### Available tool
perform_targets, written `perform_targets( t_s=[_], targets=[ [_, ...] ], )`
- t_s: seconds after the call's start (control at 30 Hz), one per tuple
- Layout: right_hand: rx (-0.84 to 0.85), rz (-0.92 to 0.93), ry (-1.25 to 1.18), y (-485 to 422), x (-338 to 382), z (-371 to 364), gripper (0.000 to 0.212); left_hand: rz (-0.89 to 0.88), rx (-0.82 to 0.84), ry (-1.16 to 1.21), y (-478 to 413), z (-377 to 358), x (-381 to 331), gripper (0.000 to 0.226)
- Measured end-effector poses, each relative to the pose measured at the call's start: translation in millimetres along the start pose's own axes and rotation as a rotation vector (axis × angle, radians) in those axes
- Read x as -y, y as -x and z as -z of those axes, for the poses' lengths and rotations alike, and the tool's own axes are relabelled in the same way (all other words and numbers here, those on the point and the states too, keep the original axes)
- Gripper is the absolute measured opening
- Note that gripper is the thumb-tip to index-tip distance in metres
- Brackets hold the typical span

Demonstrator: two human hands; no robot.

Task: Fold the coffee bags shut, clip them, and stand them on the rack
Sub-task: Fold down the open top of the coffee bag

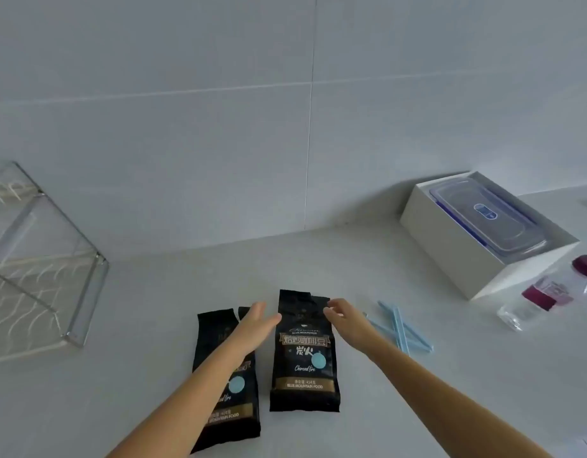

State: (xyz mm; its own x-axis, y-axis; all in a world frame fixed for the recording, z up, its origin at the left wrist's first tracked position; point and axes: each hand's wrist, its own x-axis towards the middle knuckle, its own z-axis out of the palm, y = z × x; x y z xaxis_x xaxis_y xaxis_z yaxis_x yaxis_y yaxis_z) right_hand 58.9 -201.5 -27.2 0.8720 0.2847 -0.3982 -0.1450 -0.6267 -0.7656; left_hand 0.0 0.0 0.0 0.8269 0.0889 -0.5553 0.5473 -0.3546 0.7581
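Two black coffee bags lie flat on the white counter, tops pointing away from me and unfolded. The right bag (304,355) is in the middle; the left bag (216,328) lies beside it, partly under my left forearm. My left hand (257,320) hovers at the right bag's upper left edge, fingers apart, holding nothing. My right hand (343,314) is at that bag's upper right corner with fingers curled; whether it touches the bag is unclear. Several light blue clips (401,328) lie just right of my right hand. The wire-and-acrylic rack (47,269) stands at the far left.
A white box (450,246) holding a clear lidded container (487,213) sits at the back right against the tiled wall. A clear plastic bottle with magenta label and cap (550,292) lies on its side in front of the box.
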Motion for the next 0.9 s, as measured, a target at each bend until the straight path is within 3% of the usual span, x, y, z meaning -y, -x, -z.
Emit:
perform_targets(
  t_s=[0.17,0.33,0.43,0.57,0.73,0.9],
  targets=[
    [0.038,-0.318,-0.386,11,-21,-13,0.047,0.136,0.023,0.095,4,-11,15,0.069],
    [-0.032,-0.381,-0.584,14,-15,-19,0.050,0.151,0.005,0.249,8,-23,18,0.066],
    [0.015,-0.300,-0.535,17,-9,-17,0.035,0.133,-0.059,0.294,10,-24,16,0.061],
    [0.044,-0.090,-0.454,23,-1,-11,0.007,0.044,-0.108,0.290,13,-17,15,0.029],
    [0.062,0.104,-0.345,32,16,-1,0.017,-0.066,-0.142,0.226,18,0,14,0.020],
    [0.042,0.188,-0.299,31,30,3,0.016,-0.160,-0.124,0.364,24,7,7,0.022]
  ],
)
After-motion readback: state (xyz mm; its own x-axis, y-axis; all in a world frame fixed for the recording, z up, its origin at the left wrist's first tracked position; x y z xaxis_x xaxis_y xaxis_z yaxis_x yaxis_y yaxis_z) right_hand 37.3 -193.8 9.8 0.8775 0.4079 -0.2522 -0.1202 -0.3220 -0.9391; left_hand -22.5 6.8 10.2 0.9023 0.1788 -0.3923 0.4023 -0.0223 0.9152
